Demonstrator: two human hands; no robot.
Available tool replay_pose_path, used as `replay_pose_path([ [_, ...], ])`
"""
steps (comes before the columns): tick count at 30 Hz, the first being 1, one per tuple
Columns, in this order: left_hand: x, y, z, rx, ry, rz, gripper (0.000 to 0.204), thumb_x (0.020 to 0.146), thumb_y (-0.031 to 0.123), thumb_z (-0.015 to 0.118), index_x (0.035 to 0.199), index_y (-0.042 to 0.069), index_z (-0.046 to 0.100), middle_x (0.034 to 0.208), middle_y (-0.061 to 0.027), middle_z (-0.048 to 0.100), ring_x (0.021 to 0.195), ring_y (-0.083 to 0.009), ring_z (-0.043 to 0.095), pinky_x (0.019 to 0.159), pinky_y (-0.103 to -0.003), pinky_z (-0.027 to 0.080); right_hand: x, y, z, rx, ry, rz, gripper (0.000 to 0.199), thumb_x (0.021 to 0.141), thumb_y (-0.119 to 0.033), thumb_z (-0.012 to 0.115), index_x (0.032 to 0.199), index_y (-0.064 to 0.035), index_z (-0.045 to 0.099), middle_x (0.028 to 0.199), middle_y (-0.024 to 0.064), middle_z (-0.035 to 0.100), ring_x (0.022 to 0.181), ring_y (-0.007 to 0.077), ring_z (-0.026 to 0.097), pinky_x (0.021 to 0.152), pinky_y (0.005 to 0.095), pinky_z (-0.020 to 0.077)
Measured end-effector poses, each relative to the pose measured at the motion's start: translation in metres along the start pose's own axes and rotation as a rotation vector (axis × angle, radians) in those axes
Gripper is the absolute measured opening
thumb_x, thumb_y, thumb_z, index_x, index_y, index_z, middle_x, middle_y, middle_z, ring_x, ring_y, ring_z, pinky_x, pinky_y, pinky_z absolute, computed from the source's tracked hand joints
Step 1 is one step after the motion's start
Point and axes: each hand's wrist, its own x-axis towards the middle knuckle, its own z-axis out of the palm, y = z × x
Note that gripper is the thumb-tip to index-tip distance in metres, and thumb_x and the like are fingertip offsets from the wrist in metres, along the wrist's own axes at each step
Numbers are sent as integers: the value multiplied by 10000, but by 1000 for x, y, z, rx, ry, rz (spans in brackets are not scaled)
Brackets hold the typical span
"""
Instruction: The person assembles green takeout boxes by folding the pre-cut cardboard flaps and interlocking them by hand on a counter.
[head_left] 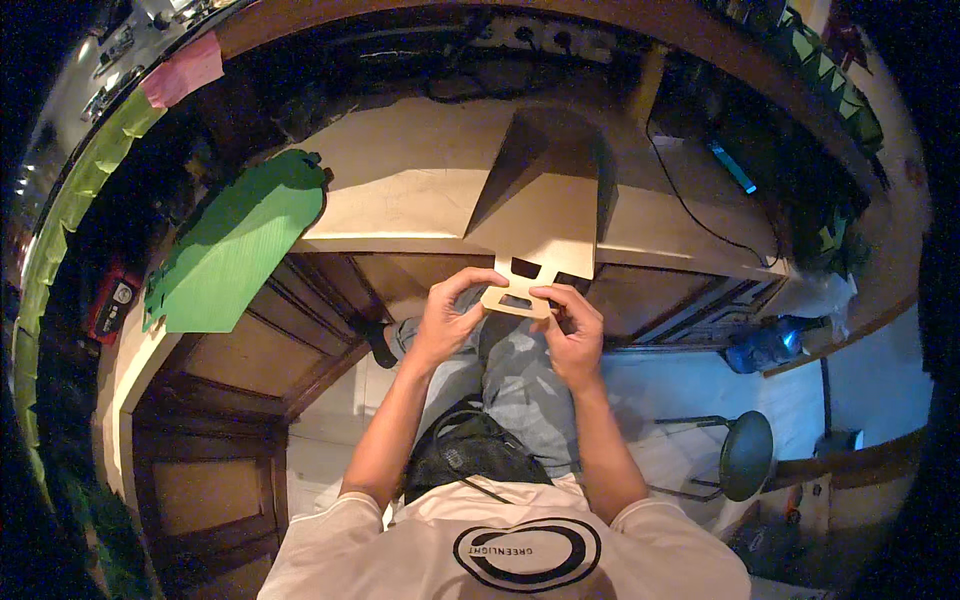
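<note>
A tan cardboard piece with cut-out slots at its near end stretches from my hands back over the edge of the light wooden desk. Its far part is folded or box-like and lies in shadow. My left hand pinches the left side of the slotted flap between thumb and fingers. Opposite it, my right hand grips the flap's right corner the same way. Both hands are just in front of the desk edge, above my lap.
On the desk's left lies a green ridged sheet, near a red box. A thin blue object and a dark cable are to the right. Below stand a blue bottle and a round-seated stool.
</note>
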Motion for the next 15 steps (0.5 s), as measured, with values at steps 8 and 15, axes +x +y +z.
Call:
replay_pose_path([
  [8,1,-6,24,-82,68,-36,91,920,64,724,927,1,659,866,-39,707,816,-103,654,781,-270,513,3,10,7,242,167,144,132,973,-72,665,1061,12,615,854,73,686,624,101,608,582,241,503],
  [15,1,13,38,-257,150,-89,240,965,58,665,1179,-19,591,814,-42,682,710,-88,656,698,-237,507,12,7,8,342,159,118,389,955,-52,675,1296,-28,489,840,63,673,608,89,579,552,222,486],
])
